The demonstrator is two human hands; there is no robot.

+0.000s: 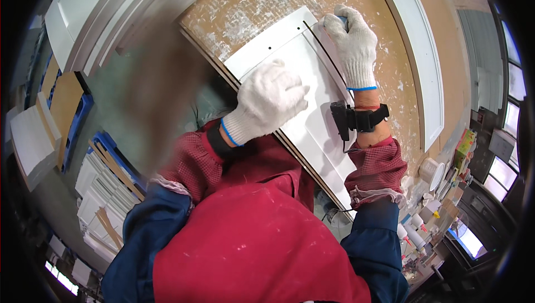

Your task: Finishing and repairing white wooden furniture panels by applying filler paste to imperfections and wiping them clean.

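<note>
A white panel (319, 116) with a raised border and small dark holes lies across the brown work table, its near long side along the table's edge. My left hand (270, 98), in a white knit glove, is over the panel's near side with its fingers curled; whatever they may hold is hidden. My right hand (354, 38), gloved likewise, is closed at the panel's far side. A small blue-grey thing (343, 23) shows between its thumb and fingers, too covered to name. A thin dark line runs along the panel beside this hand. A black strapped device (359, 119) sits on my right wrist.
The brown table top (239, 8) is smeared with white. Another long white panel (415, 52) lies at its right. Large white panels (92, 13) stand at upper left. Stacked white boards (100, 183) lie lower left. Bottles (415, 230) and a white tub (431, 172) crowd the right.
</note>
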